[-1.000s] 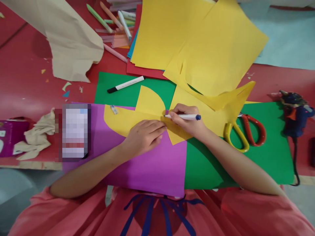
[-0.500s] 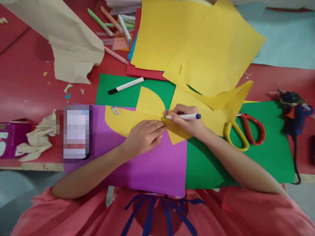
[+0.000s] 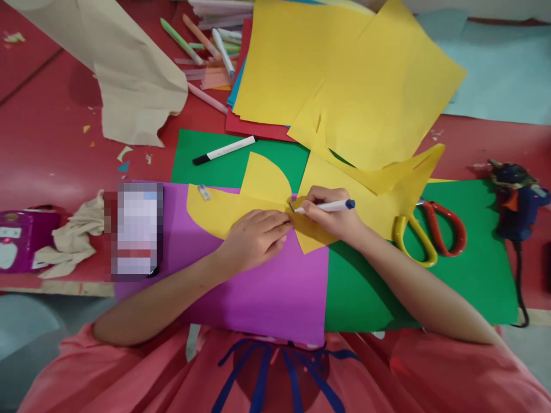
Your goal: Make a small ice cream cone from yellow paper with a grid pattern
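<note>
Yellow cutout (image 3: 215, 209) lies under flat left hand (image 3: 253, 238); right hand (image 3: 331, 218) grips marker (image 3: 327, 206).

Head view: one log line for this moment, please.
left hand: flat on yellow paper cut-out | right hand: holds white blue-capped marker, tip on cut-out | purple sheet beneath

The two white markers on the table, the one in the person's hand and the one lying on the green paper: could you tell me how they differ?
The marker in the right hand has a blue end and is gripped, tip on the yellow cut-out. The loose marker has a black end and lies untouched on the green sheet. The loose one looks longer, since fingers hide part of the held one. Both have slim white barrels.
</note>
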A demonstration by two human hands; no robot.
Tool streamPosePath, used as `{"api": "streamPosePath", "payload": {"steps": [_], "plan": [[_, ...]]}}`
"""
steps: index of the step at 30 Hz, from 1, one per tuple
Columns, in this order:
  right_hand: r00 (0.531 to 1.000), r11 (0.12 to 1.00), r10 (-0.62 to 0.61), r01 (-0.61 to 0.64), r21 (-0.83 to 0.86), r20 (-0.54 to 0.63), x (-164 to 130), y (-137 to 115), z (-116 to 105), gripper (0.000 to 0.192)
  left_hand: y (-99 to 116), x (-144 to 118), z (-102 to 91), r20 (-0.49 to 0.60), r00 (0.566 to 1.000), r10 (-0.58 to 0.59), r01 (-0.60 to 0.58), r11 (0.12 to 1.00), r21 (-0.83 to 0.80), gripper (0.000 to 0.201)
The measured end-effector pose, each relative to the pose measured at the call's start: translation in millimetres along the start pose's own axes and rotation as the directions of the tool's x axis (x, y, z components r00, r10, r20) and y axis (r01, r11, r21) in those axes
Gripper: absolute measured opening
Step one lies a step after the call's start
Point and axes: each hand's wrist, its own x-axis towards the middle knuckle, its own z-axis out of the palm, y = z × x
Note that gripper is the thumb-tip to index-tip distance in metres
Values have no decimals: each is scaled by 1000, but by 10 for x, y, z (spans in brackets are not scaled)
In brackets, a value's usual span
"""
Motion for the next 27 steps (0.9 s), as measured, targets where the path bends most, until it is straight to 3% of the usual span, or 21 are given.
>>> {"api": "streamPosePath", "payload": {"steps": [16,27], "plan": [[989,995,101,-103,6,108,-125,-20,-81,26,4,5,14,-4,1000,-7,7,1000,3,22],[980,995,90,-94,14,178,-303,-33,-152,27,3,0,24,-11,1000,0,-1,1000,-17,23]]}}
